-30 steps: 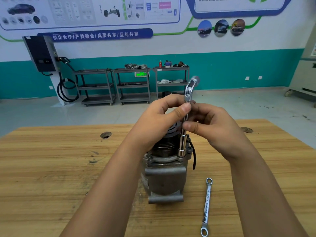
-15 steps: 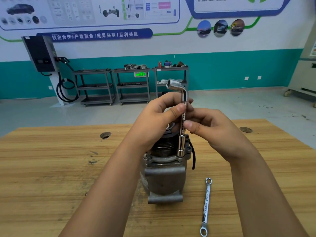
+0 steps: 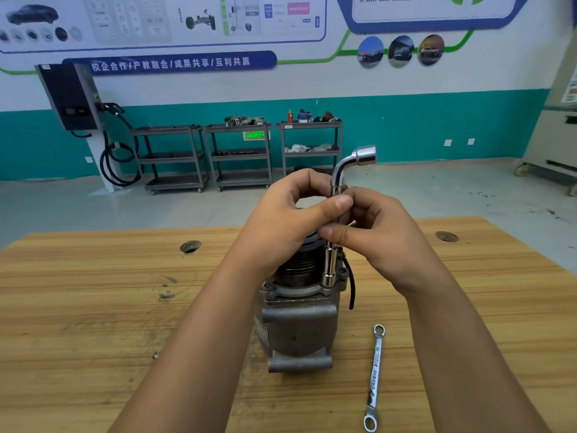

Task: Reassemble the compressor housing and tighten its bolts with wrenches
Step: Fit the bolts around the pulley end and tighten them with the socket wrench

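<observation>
Turns the L-shaped socket wrench (image 3: 338,179) round, with its bent top now aimed right, not left as half a second ago. Pinches the upright shaft just above the centre of the frame with the left hand (image 3: 281,226), thumb and curled fingers (image 3: 337,206) closed on the metal. Grips the same shaft slightly lower with the right hand (image 3: 384,235), fingers (image 3: 334,234) likewise tight around it. Holds the lower socket end down on the right side of the flange of the compressor housing (image 3: 296,326), upright on the wooden worktop (image 3: 93,307) at centre frame. Leaves a ring spanner (image 3: 375,376) flat on the worktop at lower right, near the housing but apart from it.
</observation>
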Demonstrator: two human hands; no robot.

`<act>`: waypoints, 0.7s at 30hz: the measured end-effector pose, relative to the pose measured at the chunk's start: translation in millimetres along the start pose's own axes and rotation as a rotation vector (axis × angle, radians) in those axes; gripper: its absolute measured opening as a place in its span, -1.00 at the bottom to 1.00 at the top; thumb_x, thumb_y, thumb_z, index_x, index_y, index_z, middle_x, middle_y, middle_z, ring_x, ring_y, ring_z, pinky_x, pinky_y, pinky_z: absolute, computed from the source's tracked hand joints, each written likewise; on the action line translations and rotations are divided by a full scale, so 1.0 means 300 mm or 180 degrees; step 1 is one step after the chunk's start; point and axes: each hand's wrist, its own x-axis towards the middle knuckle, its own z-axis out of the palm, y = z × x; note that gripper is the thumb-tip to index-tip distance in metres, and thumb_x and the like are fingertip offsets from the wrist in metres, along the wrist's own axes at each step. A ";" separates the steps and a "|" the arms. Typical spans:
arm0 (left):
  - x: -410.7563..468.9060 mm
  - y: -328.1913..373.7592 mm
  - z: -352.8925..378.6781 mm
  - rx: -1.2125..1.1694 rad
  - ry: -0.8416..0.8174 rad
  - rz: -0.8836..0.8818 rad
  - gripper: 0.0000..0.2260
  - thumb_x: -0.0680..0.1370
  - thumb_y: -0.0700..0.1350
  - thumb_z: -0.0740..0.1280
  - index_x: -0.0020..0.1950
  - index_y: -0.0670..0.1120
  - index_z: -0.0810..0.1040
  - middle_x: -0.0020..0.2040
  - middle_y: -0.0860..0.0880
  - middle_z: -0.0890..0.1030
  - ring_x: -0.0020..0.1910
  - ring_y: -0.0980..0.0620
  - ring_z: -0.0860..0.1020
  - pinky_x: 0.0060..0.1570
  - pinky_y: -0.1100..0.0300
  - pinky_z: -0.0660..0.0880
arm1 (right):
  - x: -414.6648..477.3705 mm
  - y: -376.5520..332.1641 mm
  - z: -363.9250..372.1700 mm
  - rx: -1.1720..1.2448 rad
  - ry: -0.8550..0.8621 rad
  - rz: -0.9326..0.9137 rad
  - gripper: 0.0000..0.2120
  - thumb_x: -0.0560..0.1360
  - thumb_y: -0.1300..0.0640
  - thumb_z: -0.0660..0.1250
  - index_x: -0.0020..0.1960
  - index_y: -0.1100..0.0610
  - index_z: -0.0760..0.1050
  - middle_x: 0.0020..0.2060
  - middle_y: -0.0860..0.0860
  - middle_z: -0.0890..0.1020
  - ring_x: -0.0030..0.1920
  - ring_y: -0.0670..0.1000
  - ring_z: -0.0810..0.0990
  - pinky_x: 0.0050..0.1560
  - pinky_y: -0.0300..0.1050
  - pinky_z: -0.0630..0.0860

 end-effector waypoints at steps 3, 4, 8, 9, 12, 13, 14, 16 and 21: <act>0.001 0.000 -0.004 -0.0070 0.0002 0.0012 -0.90 0.43 -0.13 0.37 -0.14 -0.14 0.51 -0.01 -0.07 0.58 -0.06 0.08 0.55 0.04 0.10 0.47 | 0.003 0.007 0.008 0.0091 -0.0004 -0.0041 -0.84 0.38 0.19 0.44 -0.14 -0.04 0.55 -0.36 -0.17 0.58 -0.27 -0.18 0.56 -0.21 -0.20 0.55; 0.002 -0.002 -0.006 -0.0070 -0.0037 0.0019 -0.95 0.47 -0.19 0.34 -0.12 -0.16 0.51 -0.01 -0.08 0.58 -0.04 0.06 0.54 0.06 0.08 0.47 | 0.003 0.008 0.007 0.0136 -0.0040 -0.0032 -0.86 0.38 0.16 0.43 -0.14 -0.06 0.56 -0.34 -0.17 0.59 -0.24 -0.18 0.57 -0.19 -0.25 0.54; -0.002 0.002 -0.008 -0.0126 -0.0194 0.0015 -0.87 0.56 -0.26 0.24 -0.14 -0.11 0.53 -0.08 0.03 0.60 -0.13 -0.02 0.51 -0.16 0.18 0.51 | -0.001 0.011 -0.007 0.0493 -0.0342 0.0128 -0.86 0.41 0.15 0.32 -0.07 0.01 0.60 -0.19 -0.06 0.69 -0.08 -0.10 0.65 -0.07 -0.27 0.53; -0.004 0.003 -0.007 -0.0221 -0.0212 -0.0018 -0.85 0.57 -0.27 0.22 -0.14 -0.11 0.53 -0.11 0.07 0.61 -0.20 -0.06 0.47 -0.30 0.25 0.47 | -0.003 0.010 -0.010 0.0552 -0.0428 0.0142 -0.85 0.43 0.18 0.29 -0.06 0.05 0.60 -0.17 -0.05 0.70 -0.06 -0.09 0.65 -0.05 -0.28 0.52; -0.004 0.000 -0.003 -0.0330 -0.0226 -0.0081 -0.85 0.57 -0.21 0.22 -0.13 -0.09 0.55 -0.12 -0.07 0.58 -0.33 -0.08 0.35 -0.44 0.29 0.35 | -0.007 0.008 -0.020 0.0553 -0.0563 0.0137 -0.81 0.47 0.23 0.23 -0.02 0.10 0.59 -0.14 -0.04 0.71 -0.02 -0.07 0.66 -0.01 -0.30 0.50; -0.004 0.001 -0.002 -0.0320 -0.0232 -0.0089 -0.86 0.55 -0.17 0.22 -0.12 -0.08 0.56 -0.10 -0.11 0.57 -0.36 -0.07 0.36 -0.45 0.28 0.35 | -0.007 0.009 -0.022 0.0547 -0.0567 0.0126 -0.81 0.49 0.26 0.23 -0.01 0.11 0.59 -0.14 -0.03 0.71 -0.02 -0.07 0.66 -0.01 -0.30 0.51; -0.005 0.002 -0.001 -0.0304 -0.0222 -0.0106 -0.86 0.53 -0.13 0.23 -0.12 -0.07 0.57 -0.10 -0.10 0.58 -0.37 -0.06 0.40 -0.45 0.27 0.37 | -0.007 0.009 -0.024 0.0566 -0.0548 0.0125 -0.81 0.50 0.30 0.24 -0.01 0.11 0.58 -0.15 -0.02 0.71 -0.03 -0.06 0.66 -0.02 -0.30 0.51; -0.005 0.004 -0.002 -0.0260 -0.0170 -0.0133 -0.87 0.49 -0.07 0.26 -0.10 -0.06 0.58 -0.10 -0.02 0.61 -0.29 0.04 0.51 -0.38 0.26 0.45 | -0.003 0.008 -0.024 0.0613 -0.0446 0.0147 -0.82 0.49 0.36 0.27 -0.02 0.14 0.57 -0.21 -0.01 0.71 -0.10 -0.07 0.67 -0.07 -0.31 0.52; -0.002 0.003 0.000 -0.0026 -0.0019 -0.0038 -0.78 0.41 -0.04 0.41 -0.02 -0.13 0.56 -0.11 0.04 0.62 -0.04 0.07 0.58 0.07 0.09 0.51 | 0.003 0.010 -0.007 0.0205 -0.0178 0.0063 -0.86 0.40 0.28 0.40 -0.09 0.08 0.56 -0.33 -0.09 0.64 -0.21 -0.11 0.63 -0.13 -0.16 0.56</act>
